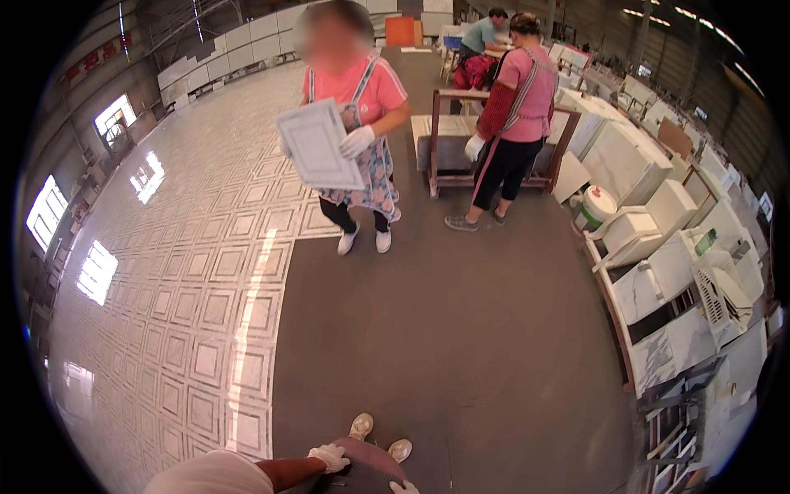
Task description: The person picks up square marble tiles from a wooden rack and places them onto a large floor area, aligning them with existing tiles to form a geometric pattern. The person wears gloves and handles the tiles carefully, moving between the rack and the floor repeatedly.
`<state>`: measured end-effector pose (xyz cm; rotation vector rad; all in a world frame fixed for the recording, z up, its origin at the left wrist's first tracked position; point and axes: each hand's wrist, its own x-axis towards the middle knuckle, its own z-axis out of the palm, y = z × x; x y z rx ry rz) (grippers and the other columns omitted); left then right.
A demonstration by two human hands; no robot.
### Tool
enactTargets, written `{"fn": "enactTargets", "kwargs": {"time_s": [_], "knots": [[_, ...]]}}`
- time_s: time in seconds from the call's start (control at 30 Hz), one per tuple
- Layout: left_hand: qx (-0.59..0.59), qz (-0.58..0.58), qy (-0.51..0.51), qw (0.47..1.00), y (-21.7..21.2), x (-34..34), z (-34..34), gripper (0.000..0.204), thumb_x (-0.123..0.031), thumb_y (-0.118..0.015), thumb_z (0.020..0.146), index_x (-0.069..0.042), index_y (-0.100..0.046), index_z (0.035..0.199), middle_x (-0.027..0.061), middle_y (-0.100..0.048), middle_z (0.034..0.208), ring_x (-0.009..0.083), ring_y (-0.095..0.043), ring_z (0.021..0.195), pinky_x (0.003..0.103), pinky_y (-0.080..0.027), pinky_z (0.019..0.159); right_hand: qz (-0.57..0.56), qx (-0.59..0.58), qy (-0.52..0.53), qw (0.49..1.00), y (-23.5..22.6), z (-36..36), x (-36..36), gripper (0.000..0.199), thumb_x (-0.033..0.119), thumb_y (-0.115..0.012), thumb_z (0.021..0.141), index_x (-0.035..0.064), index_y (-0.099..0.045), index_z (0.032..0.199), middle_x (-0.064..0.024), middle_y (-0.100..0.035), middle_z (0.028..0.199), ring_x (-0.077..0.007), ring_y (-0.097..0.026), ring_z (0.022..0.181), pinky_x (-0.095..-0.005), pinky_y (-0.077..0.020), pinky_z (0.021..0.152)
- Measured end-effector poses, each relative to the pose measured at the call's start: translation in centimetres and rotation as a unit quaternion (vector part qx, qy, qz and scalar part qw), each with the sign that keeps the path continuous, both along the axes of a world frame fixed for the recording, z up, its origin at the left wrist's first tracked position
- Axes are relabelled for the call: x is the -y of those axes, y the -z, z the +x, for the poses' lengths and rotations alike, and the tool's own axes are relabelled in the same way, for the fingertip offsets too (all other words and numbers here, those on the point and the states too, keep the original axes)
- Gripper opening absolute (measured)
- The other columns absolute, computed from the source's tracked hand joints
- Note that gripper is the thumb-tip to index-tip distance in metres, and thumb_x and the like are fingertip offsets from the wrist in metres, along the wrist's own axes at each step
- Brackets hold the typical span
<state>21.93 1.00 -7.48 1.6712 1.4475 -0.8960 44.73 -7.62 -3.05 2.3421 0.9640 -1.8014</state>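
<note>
The laid square tiles [181, 272] covered the floor to the left, the bare floor [444, 329] lay to the right of them, and stacked slabs [675, 272] lined the far right. Ahead, a co-worker [354, 123] stood at the tiles' edge holding a tile [317, 144] in front of the body. Right of that person another person [510, 115] stood against a cart [461, 140], with a bucket [597, 206] further right.

Gloved left hand [330, 457] rests on dark bundle [366, 468].
</note>
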Motion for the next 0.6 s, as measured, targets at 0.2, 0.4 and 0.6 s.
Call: {"fn": "enactTargets", "kwargs": {"time_s": [0.2, 0.4, 0.6], "knots": [[0.001, 0.021, -0.07, 0.997, -3.5, -3.1, 0.5, 0.05, -0.042, -0.046, 0.086, -0.011, -0.059, 0.123, 0.0153, -0.058, 0.126, 0.0309, -0.054, 0.119, 0.043, -0.043, 0.098, 0.044, -0.027, 0.166, 0.985, -0.4, 7.0, 3.5, 0.053, 0.048, -0.052, 0.085, 0.015, -0.05, 0.127, -0.0132, -0.055, 0.116, -0.0281, -0.053, 0.101, -0.0405, -0.0464, 0.083], [0.048, 0.107, -0.092, 0.989, -3.5, -3.6, -0.2, 0.038, -0.031, -0.047, 0.084, -0.007, -0.069, 0.103, 0.0159, -0.066, 0.108, 0.0353, -0.062, 0.104, 0.043, -0.048, 0.089, -0.001, -0.012, 0.353, 0.936, 2.8, 13.7, 11.9, 0.045, 0.042, -0.053, 0.085, 0.0131, -0.055, 0.119, -0.0112, -0.058, 0.104, -0.0243, -0.056, 0.088, -0.0381, -0.0488, 0.073], [-0.012, 0.15, -0.08, 0.985, -4.0, -7.4, -0.5, 0.044, -0.04, -0.049, 0.083, -0.008, -0.068, 0.108, 0.0165, -0.064, 0.115, 0.0337, -0.058, 0.111, 0.042, -0.046, 0.093, -0.071, -0.021, 0.424, 0.903, 7.0, 15.8, 18.5, 0.037, 0.036, -0.055, 0.086, 0.0111, -0.059, 0.112, -0.0091, -0.061, 0.092, -0.0204, -0.059, 0.074, -0.0357, -0.0513, 0.063]]}}
